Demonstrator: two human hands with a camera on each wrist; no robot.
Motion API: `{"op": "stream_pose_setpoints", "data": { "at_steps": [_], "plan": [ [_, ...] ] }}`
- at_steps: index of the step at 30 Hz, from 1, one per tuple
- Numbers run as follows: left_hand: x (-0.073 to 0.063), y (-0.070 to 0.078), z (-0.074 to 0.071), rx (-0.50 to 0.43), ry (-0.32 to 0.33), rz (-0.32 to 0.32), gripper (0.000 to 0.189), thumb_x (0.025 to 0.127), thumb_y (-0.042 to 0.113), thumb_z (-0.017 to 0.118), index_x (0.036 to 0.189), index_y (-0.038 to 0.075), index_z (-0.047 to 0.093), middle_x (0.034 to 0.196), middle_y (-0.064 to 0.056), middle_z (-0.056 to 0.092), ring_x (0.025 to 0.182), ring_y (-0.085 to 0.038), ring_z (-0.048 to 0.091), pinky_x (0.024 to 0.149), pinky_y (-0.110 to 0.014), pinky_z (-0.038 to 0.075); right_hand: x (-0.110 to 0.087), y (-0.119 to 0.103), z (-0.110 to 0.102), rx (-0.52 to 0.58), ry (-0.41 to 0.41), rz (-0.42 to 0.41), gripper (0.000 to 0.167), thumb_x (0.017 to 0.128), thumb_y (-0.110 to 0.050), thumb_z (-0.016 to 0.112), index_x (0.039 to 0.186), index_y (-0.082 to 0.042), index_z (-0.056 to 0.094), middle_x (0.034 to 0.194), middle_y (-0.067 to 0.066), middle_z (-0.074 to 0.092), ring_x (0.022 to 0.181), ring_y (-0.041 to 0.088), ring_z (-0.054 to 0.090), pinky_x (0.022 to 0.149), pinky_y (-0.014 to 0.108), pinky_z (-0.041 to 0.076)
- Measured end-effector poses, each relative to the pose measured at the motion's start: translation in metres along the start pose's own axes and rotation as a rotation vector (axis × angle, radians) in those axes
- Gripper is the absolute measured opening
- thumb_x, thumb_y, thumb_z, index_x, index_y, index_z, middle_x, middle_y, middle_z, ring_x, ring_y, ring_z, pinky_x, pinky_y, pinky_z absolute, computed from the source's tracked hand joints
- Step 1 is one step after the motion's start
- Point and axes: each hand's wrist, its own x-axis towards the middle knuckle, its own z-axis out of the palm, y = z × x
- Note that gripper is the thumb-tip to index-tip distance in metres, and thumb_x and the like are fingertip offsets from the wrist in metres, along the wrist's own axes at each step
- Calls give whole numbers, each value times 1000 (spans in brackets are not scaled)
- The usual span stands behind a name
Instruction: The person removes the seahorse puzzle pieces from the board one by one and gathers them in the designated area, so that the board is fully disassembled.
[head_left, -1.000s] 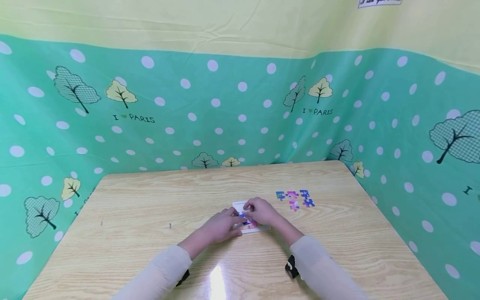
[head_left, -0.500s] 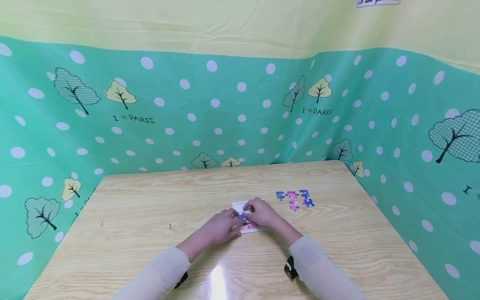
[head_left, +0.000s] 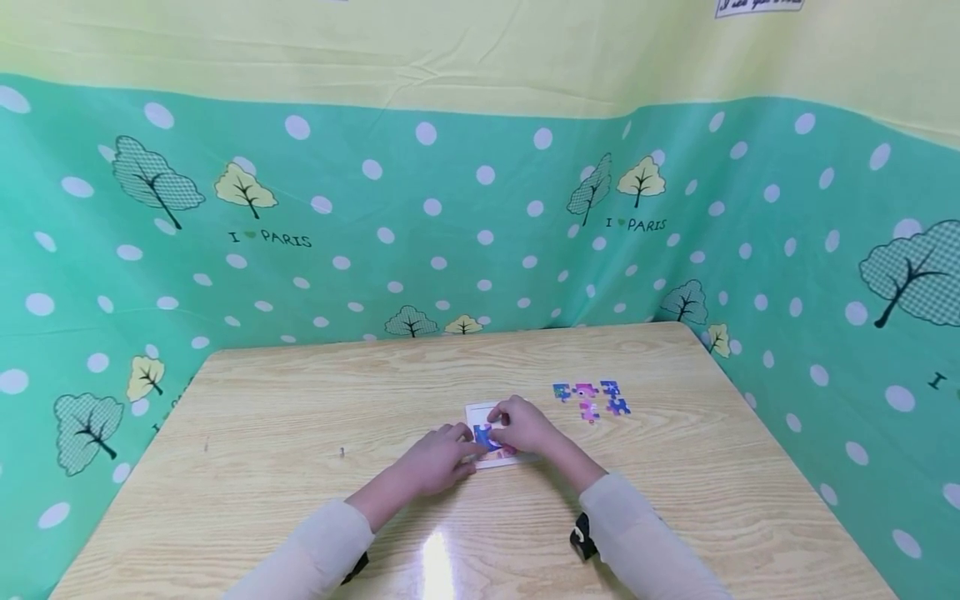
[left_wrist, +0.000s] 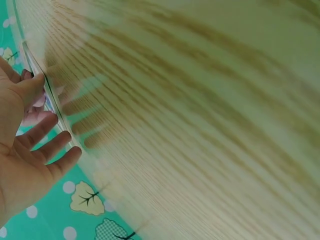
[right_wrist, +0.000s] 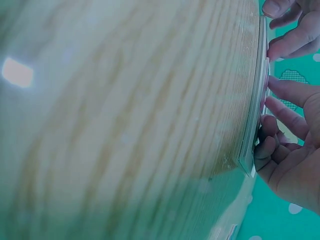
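A small white puzzle tray (head_left: 477, 412) lies on the wooden table, with blue and pink puzzle pieces (head_left: 481, 434) set in its near and left part. My left hand (head_left: 437, 462) reaches over the tray's left side, fingertips on the blue part; in the left wrist view its fingers are spread and fairly straight. Bent over the tray from the right is my right hand (head_left: 527, 427), thumb and index finger pinching a puzzle piece mostly hidden by them. The right wrist view shows these fingertips low at the tray's edge (right_wrist: 250, 132), a little pink between them.
Several loose puzzle pieces (head_left: 589, 410), blue and pink, lie on the table (head_left: 300, 392) to the right beyond the tray. A tiny dark speck (head_left: 342, 452) is left of the hands. A green dotted curtain (head_left: 450, 208) stands behind the table and along its right side.
My left hand has drawn back slightly to the left, uncovering more of the blue pieces in the tray. The right hand stays nearly in place. The loose pieces have not moved.
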Motion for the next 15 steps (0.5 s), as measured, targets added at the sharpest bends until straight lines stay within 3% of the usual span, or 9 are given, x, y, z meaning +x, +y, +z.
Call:
{"op": "stream_pose_setpoints", "data": {
  "at_steps": [15],
  "plan": [
    [1,1,-3,-18,0,6,30,89,29,62,118,21,66,110,-2,59,91,-16,56,75,-32,50,1,0,0,-26,2,-13,22,81,-20,71,99,-8,70,84,3,50,74,14,45,63,24,38]
  ]
}}
